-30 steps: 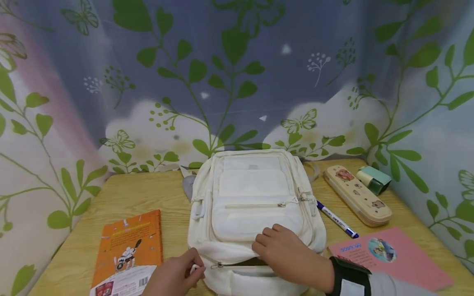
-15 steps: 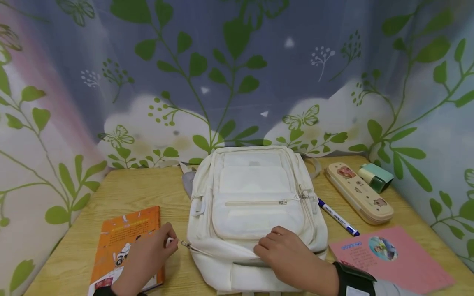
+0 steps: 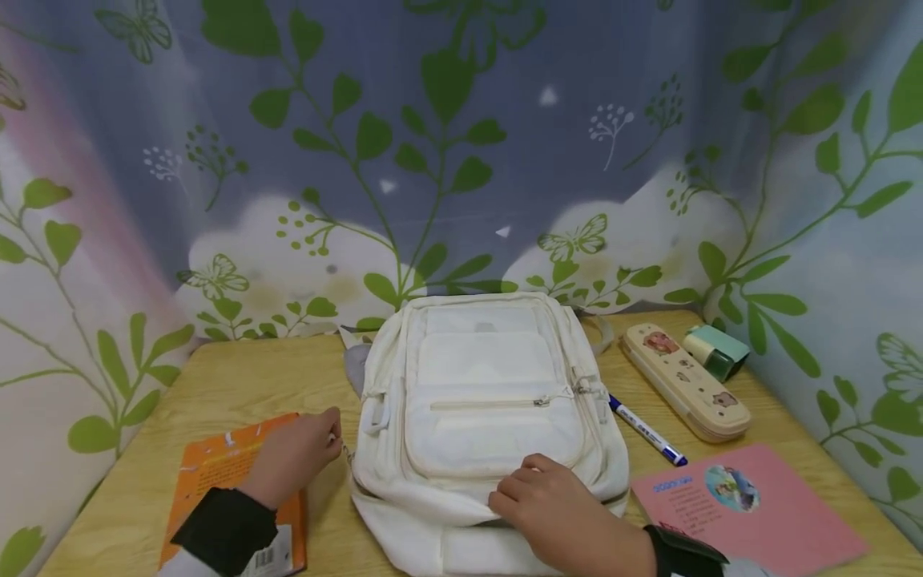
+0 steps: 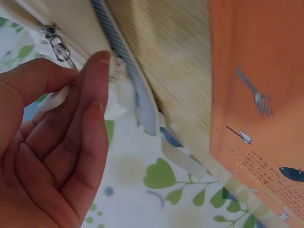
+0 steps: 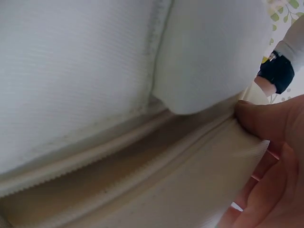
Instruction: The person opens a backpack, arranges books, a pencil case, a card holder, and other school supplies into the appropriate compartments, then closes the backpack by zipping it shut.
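A white backpack lies front side up on the wooden table. At its left side my left hand pinches the zipper pull, whose metal slider and pale tab show in the left wrist view. My right hand grips the fabric at the bag's near edge, thumb on one side and fingers on the other. Beside that grip, the right wrist view shows two zipper tooth rows parted over a dark gap. An orange book lies partly beneath my left forearm in the head view.
Right of the backpack are a blue-and-white marker, a cream pencil case with printed pictures, a teal-and-cream box and a pink book. A leaf-patterned curtain rises behind the table.
My left hand has drawn the zipper pull leftward along the near edge and then up around the bag's left corner. The gap at the front has narrowed. My right hand keeps its grip.
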{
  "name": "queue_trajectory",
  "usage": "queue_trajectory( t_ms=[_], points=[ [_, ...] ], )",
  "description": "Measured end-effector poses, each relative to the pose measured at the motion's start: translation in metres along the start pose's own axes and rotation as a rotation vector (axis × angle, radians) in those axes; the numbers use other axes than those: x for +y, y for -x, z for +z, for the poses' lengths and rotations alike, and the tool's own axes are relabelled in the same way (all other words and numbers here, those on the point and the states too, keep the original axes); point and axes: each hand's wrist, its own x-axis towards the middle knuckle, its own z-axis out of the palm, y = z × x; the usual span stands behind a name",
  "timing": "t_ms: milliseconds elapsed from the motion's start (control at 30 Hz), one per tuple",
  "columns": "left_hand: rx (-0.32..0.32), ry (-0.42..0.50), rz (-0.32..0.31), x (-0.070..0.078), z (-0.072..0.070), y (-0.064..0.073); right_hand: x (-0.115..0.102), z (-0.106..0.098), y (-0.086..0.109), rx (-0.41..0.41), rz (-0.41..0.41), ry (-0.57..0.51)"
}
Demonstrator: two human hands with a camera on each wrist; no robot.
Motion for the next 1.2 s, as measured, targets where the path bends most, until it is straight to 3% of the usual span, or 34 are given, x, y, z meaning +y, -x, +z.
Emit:
queue_trajectory(
  t_ms=[167,267,467,600,867,967,1100,1200],
  points=[
    [0.09,-0.044,0.04,-0.013,0.013,-0.019,-0.001,0.001,0.001,0.023,-0.005,-0.011],
    [0.117,-0.033,0.024,-0.019,0.02,-0.031,-0.001,0.001,0.001,0.036,-0.009,-0.005],
    [0.03,0.031,-0.066,-0.03,0.032,-0.047,0.001,0.0,0.002,0.015,-0.01,0.008],
    [-0.035,0.164,-0.087,-0.027,0.024,-0.046,0.005,-0.003,0.0,0.001,-0.009,0.048],
    [-0.072,0.335,-0.015,0.003,-0.011,-0.034,0.016,-0.013,-0.008,0.01,0.057,0.115],
    [-0.12,0.503,0.016,0.023,-0.024,-0.028,0.021,-0.017,-0.014,0.009,0.096,0.117],
    [-0.204,0.703,0.143,0.057,-0.04,-0.016,0.028,-0.018,-0.023,0.098,0.143,0.103],
    [-0.199,0.627,0.293,0.079,-0.042,-0.009,0.032,-0.02,-0.03,0.178,0.158,0.112]
  ],
)
